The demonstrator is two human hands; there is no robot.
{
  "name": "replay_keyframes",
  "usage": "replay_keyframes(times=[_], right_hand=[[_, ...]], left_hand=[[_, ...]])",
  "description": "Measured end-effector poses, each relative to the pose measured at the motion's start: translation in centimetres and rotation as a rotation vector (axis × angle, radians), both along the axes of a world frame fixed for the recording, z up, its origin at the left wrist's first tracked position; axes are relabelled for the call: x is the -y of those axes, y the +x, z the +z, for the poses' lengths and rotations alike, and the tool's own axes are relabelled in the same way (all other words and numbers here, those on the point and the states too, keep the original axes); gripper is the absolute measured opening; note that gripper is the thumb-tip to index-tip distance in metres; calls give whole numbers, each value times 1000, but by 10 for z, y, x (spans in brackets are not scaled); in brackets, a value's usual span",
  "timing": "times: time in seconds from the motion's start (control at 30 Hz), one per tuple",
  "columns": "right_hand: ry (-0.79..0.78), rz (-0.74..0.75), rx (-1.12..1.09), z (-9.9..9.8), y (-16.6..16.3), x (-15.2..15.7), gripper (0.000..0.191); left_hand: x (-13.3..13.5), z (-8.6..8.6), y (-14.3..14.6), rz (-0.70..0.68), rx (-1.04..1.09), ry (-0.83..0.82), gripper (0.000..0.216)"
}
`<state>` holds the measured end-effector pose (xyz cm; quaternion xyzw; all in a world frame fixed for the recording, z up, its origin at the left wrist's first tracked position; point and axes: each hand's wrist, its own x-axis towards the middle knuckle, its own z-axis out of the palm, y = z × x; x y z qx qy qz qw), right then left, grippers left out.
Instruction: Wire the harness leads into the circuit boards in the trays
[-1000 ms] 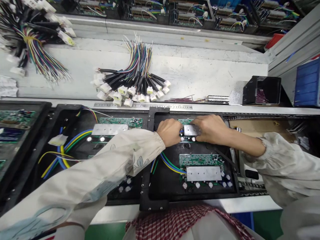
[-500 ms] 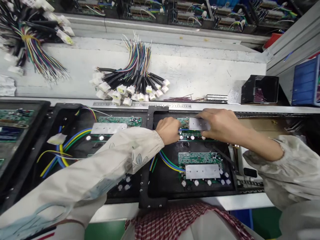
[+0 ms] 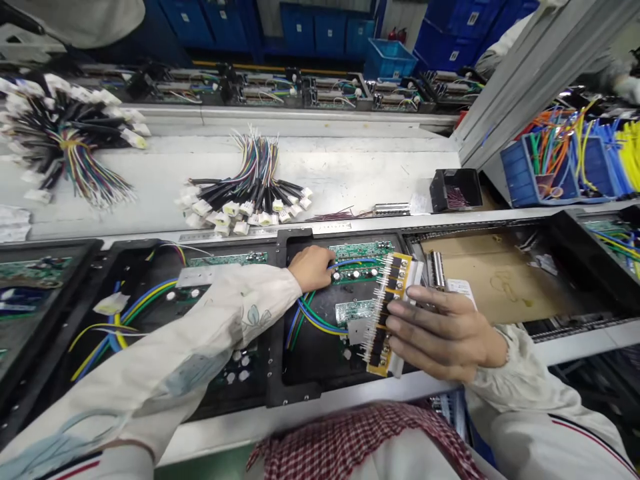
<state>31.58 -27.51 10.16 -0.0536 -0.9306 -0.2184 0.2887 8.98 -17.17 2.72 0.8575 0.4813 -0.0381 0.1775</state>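
Observation:
My right hand [image 3: 445, 333] grips an aluminium heat sink [image 3: 399, 357] lined with black transistors on an orange strip, their pins pointing left. It is tilted above the black tray [image 3: 310, 370] and covers part of the lower circuit board [image 3: 353, 311]. At the left end of the upper circuit board [image 3: 363, 251], my left hand [image 3: 313, 268] is closed on a blue wire [image 3: 353, 263]; its fingertips are partly hidden. The upper board shows no metal plate on top. A metal plate [image 3: 357, 331] lies on the lower board, with blue, yellow and green wires beside it.
Another black tray with wired boards [image 3: 135, 320] adjoins on the left. Behind lie two wire-harness bundles [image 3: 245, 193] [image 3: 75, 143], and a small black box [image 3: 456, 190]. Blue bins [image 3: 520, 177] of coloured wires stand at right, near brown cardboard [image 3: 480, 267].
My right hand has lifted the heat sink from the upper board, brought it nearer and turned it so its transistors show. My left hand stays at the board's left end. The view has tilted up.

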Motion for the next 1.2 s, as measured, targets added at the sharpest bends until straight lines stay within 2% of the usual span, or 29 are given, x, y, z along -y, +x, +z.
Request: replay_keyframes(times=[0.2,0.4,0.5,0.9,1.2], right_hand=[[-45,-84,-1,8,0,13,20],[-73,-60,-17,6,1,14,18],[-27,-34,-33,4,2,12,19],[-8,-71,18,7,2,13,21],[-44,-58,-32,5,0,15,20]], left_hand=[[-1,-2,-3,-25,21,-3,20],[-3,-2,-4,-39,35,-22,20],[-2,0,-3,-39,37,-27,20],[-5,-4,-4,-54,58,-34,20],[-18,2,-10,-157,125,-146,19]])
